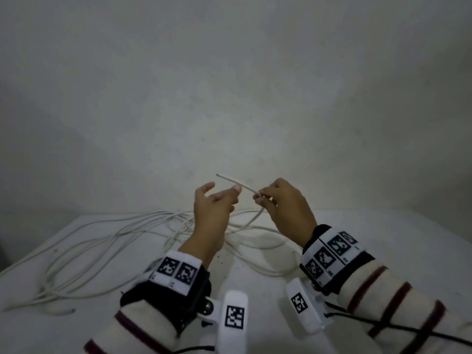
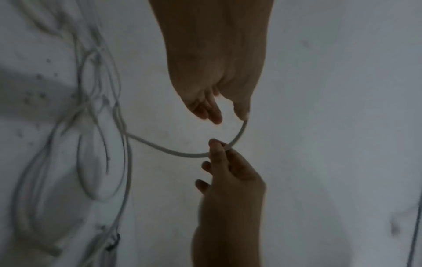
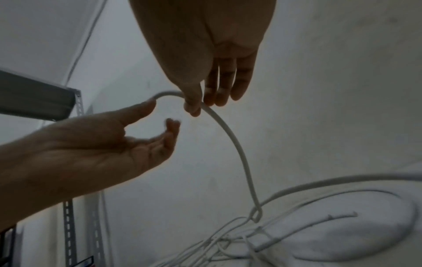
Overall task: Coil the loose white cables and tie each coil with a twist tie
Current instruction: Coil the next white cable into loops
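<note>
Head view shows your right hand (image 1: 286, 208) raised above the desk (image 1: 383, 238), thumb and forefinger pinching a white cable (image 1: 236, 181) a little way back from its free end. That end sticks out up and to the left, passing just over your left hand (image 1: 212, 208). Your left hand is held palm toward the right one, fingers loosely spread and slightly bent, gripping nothing; the left thumb (image 2: 242, 108) tip touches or all but touches the cable's end, and you cannot tell which from these views. From the pinch the cable drops in a curve to the desk and runs into the loose tangle of cables (image 1: 102, 241).

That tangle sprawls from the middle of the desk out toward its left edge, with long loops reaching near the front left corner. A few loops also lie under and just right of your right wrist. The right side of the desk, toward its far right edge, is bare white surface. The far edge of the desk meets a plain wall (image 1: 229, 85), and both hands are lifted in front of it with free air around them. In the right wrist view a slotted metal shelf upright (image 3: 78, 101) stands off to the left.
</note>
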